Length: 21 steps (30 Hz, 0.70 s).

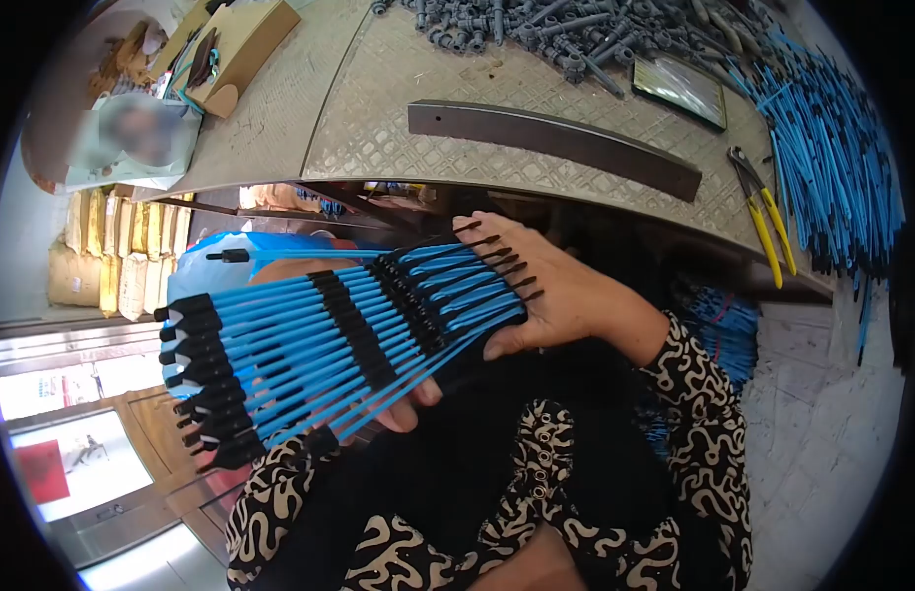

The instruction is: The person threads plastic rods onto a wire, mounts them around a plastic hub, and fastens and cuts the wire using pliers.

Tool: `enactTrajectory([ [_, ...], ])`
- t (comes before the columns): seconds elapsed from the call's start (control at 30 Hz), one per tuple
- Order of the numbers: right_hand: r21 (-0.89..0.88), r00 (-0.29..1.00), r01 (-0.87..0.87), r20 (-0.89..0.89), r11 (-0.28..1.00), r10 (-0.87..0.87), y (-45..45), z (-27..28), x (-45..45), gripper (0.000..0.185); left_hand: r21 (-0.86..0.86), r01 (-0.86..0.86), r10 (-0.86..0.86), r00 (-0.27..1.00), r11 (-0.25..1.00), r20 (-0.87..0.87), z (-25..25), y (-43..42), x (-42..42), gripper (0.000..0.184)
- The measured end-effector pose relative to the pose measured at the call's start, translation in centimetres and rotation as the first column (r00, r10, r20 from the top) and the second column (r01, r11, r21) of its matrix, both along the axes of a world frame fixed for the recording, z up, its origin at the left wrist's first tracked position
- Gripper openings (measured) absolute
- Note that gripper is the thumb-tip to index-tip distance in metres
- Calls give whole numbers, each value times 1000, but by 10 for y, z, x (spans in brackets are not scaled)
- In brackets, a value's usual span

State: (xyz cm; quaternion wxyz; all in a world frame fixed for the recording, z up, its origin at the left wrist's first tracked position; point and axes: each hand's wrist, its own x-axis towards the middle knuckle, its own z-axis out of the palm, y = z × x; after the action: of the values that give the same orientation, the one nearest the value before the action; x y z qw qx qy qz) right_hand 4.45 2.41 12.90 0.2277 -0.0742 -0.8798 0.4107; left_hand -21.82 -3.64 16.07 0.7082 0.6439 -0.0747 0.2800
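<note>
A fanned bundle of thin blue cables (290, 320) with black end fittings hangs tilted in front of my body. Black sleeves cross it in two bands, and the wide end points left. My left hand (410, 406) supports it from underneath; only some fingertips show past the lower edge, the rest being hidden by the cables. At the narrow end, my right hand (546, 281) closes round the bundle, its thumb at the lower corner and thin black tips lying across the fingers. One blue cable (300, 254) sticks out left above the others.
The worktable (369, 128) carries a dark metal bar (556, 146), yellow-handled pliers (761, 217), a heap of grey fittings (576, 34) and a glossy flat case (679, 91). More blue cables (832, 158) are piled at its right end. A cardboard box (245, 54) lies far left.
</note>
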Motion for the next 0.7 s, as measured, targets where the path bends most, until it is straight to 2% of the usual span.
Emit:
enactTrajectory([
  [0.03, -32, 998, -55, -38, 998, 53, 2, 0, -2, 99, 7, 1, -1, 1000, 1000, 5, 1, 2, 3, 54],
  [0.1, -252, 964, -177, -238, 951, 116, 1, 3, -11, 104, 17, -12, 12, 1000, 1000, 14, 4, 5, 8, 53],
  [0.2, -482, 943, -265, -311, 835, 119, 5, 0, -19, 105, 12, -39, 39, 999, 999, 13, 13, 21, 16, 52],
  [0.3, -775, 891, -320, -442, 545, -106, 16, -1, -27, 96, -22, -98, 98, 995, 995, -16, 33, 47, 31, 51],
  [0.33, -850, 851, -312, -449, 425, -272, 22, 9, -28, 87, -61, -144, 142, 989, 988, -39, 39, 55, 36, 50],
  [0.37, -922, 827, -250, -362, 297, -429, 41, 24, -27, 80, -111, -204, 197, 978, 973, -75, 43, 62, 42, 50],
  [0.4, -966, 821, -126, -228, 224, -523, 66, 28, -18, 70, -176, -265, 248, 962, 948, -113, 46, 68, 50, 50],
  [0.47, -904, 700, 180, -160, 388, -696, 100, 35, 12, 63, -350, -354, 299, 932, 867, -203, 43, 68, 63, 48],
  [0.5, -773, 593, 501, -22, 390, -805, 100, 49, 27, 61, -402, -367, 303, 928, 839, -215, 38, 69, 67, 49],
  [0.53, -543, 556, 687, -34, 482, -831, 107, 39, 50, 47, -361, -370, 290, 922, 856, -258, 36, 69, 68, 50],
  [0.63, 24, 541, 840, 19, 542, -841, 97, 35, 88, 21, -289, -375, 279, 904, 881, -323, 27, 65, 70, 53],
  [0.7, 297, 653, 730, -36, 616, -756, 96, 24, 95, 16, -268, -397, 288, 885, 878, -367, 24, 64, 70, 53],
])
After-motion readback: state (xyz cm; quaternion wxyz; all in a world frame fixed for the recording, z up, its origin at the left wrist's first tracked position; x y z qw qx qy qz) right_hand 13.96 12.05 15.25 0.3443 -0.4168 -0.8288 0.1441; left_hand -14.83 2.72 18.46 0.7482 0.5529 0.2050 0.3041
